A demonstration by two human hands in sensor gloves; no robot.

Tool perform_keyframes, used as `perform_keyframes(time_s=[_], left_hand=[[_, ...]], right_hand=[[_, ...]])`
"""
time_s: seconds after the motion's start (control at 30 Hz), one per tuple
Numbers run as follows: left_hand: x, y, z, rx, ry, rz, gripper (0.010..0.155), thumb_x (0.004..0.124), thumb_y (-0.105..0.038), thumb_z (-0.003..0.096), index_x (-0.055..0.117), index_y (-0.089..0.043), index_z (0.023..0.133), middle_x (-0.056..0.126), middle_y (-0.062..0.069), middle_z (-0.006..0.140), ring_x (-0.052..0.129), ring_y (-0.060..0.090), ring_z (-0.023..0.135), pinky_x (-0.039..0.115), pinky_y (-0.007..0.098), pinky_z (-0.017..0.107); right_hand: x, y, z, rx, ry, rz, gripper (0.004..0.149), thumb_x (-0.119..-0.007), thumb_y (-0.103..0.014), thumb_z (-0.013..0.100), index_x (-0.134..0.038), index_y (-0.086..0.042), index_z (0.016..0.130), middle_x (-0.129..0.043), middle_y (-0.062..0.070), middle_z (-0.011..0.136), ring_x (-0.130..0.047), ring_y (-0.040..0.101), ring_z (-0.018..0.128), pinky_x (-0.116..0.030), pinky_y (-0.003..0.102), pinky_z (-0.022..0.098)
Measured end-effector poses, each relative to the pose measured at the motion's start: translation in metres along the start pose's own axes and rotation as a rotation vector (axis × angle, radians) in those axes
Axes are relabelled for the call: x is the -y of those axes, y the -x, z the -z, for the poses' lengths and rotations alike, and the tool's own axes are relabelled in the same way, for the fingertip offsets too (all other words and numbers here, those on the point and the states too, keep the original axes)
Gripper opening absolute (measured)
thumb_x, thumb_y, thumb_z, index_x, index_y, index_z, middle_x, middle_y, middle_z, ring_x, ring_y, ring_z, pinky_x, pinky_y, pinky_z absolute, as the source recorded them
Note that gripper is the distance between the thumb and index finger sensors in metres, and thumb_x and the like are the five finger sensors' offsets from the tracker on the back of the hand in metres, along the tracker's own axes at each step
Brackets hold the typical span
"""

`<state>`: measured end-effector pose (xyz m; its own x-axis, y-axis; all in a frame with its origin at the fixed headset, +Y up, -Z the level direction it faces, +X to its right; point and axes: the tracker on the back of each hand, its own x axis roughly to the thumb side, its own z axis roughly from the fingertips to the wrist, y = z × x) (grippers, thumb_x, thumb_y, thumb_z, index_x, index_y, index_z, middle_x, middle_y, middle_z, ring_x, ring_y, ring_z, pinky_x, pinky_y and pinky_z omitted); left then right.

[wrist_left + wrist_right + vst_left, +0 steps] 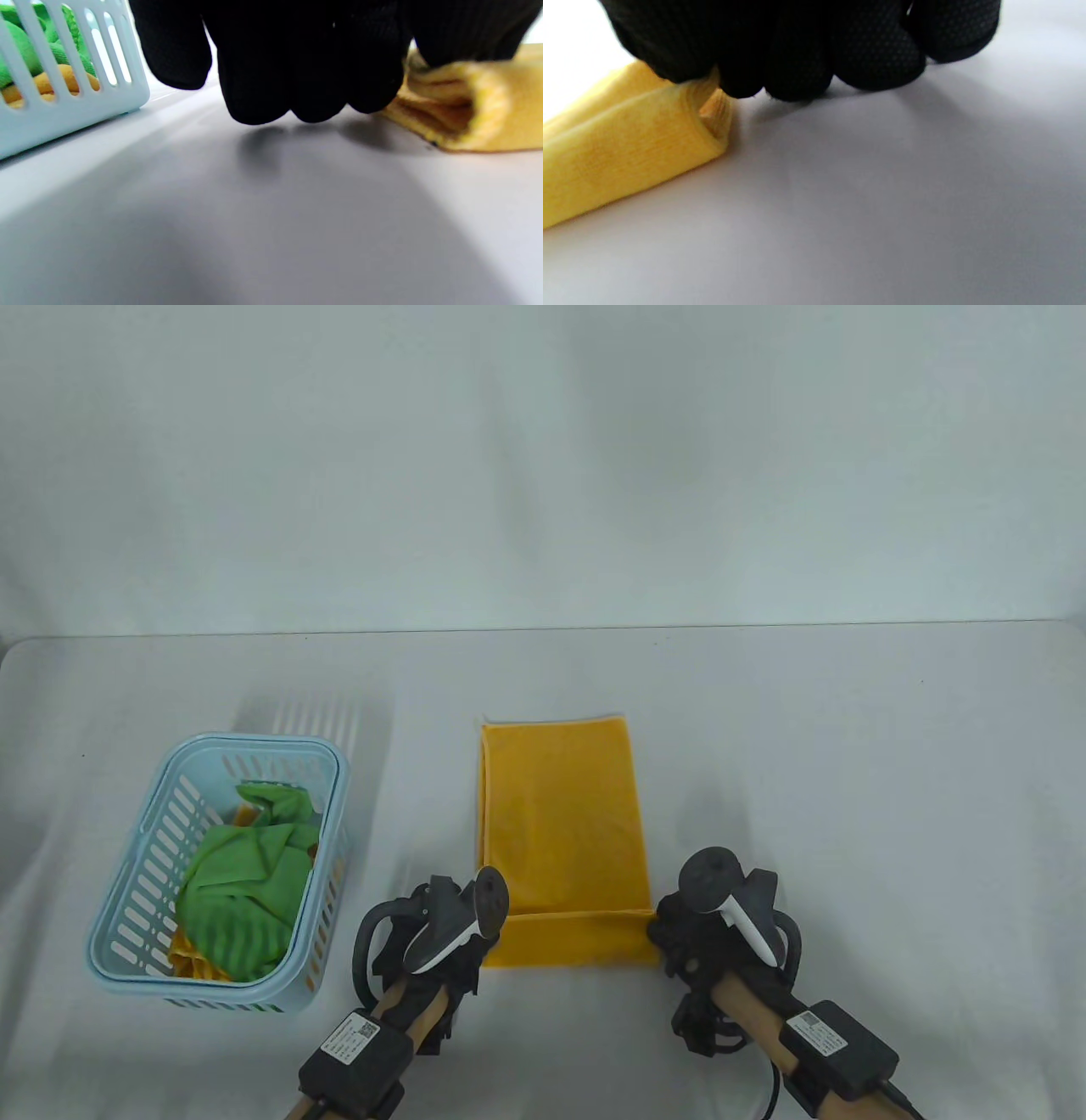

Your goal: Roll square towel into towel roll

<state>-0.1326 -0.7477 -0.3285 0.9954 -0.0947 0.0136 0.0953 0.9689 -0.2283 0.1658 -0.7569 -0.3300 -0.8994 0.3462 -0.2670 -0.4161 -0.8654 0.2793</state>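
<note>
A yellow towel (560, 814), folded into a long strip, lies flat in the middle of the table. Its near end is turned over into a first fold (581, 940). My left hand (475, 929) pinches the left end of that fold, seen up close as the yellow towel (466, 114) under curled black fingers (297, 63). At the right end of the fold my right hand (670, 933) grips it, and the rolled towel edge (640, 144) shows beneath its curled fingers (797, 46).
A light blue slotted basket (127, 899) stands at the left with green (242, 891) and yellow cloths inside, about a hand's width from my left hand. The white table's far edge (543, 629) runs across the middle of the view.
</note>
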Motion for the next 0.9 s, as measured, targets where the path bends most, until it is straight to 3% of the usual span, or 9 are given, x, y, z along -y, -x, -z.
perform_keyframes(time_s=[0.27,0.57,0.7,0.77,0.9], left_hand=[[-0.007,0.016,0.002,-0.023,0.001,-0.121,0.065,0.076,-0.059,0.0348,0.074,-0.036,0.095,0.084,-0.008,0.095,0.091,0.022,0.086,0.071,0.051,0.069],[-0.026,0.01,-0.013,0.069,-0.077,-0.146,0.074,0.078,-0.065,0.0307,0.071,-0.035,0.098,0.08,-0.007,0.1,0.087,0.024,0.09,0.069,0.053,0.07],[-0.029,-0.004,-0.024,0.178,-0.07,-0.106,0.078,0.08,-0.063,0.0299,0.066,-0.035,0.101,0.074,-0.006,0.104,0.082,0.025,0.094,0.067,0.053,0.072],[-0.025,-0.015,-0.027,0.291,-0.026,-0.078,0.077,0.079,-0.06,0.0311,0.061,-0.036,0.102,0.068,-0.007,0.107,0.078,0.024,0.097,0.065,0.053,0.073],[-0.015,-0.029,-0.03,0.358,0.028,-0.012,0.074,0.08,-0.054,0.033,0.058,-0.038,0.102,0.063,-0.008,0.108,0.074,0.023,0.1,0.064,0.051,0.075]], right_hand=[[0.015,0.006,-0.001,0.003,0.005,0.102,0.058,-0.08,-0.053,0.031,-0.074,-0.033,0.085,-0.088,-0.003,0.08,-0.09,0.027,0.067,-0.073,0.051,0.055],[0.028,-0.006,-0.02,0.12,0.065,0.117,0.063,-0.08,-0.054,0.031,-0.069,-0.033,0.089,-0.083,-0.002,0.088,-0.086,0.029,0.077,-0.07,0.054,0.059],[0.02,-0.019,-0.029,0.28,0.026,0.096,0.067,-0.08,-0.053,0.031,-0.061,-0.034,0.093,-0.074,-0.002,0.095,-0.077,0.03,0.085,-0.065,0.055,0.063],[0.011,-0.027,-0.032,0.383,-0.027,0.051,0.069,-0.08,-0.05,0.032,-0.055,-0.034,0.095,-0.066,-0.003,0.099,-0.07,0.031,0.091,-0.061,0.055,0.066],[-0.006,-0.037,-0.036,0.414,-0.049,-0.105,0.07,-0.081,-0.047,0.032,-0.053,-0.034,0.095,-0.061,-0.003,0.102,-0.065,0.031,0.095,-0.058,0.056,0.068]])
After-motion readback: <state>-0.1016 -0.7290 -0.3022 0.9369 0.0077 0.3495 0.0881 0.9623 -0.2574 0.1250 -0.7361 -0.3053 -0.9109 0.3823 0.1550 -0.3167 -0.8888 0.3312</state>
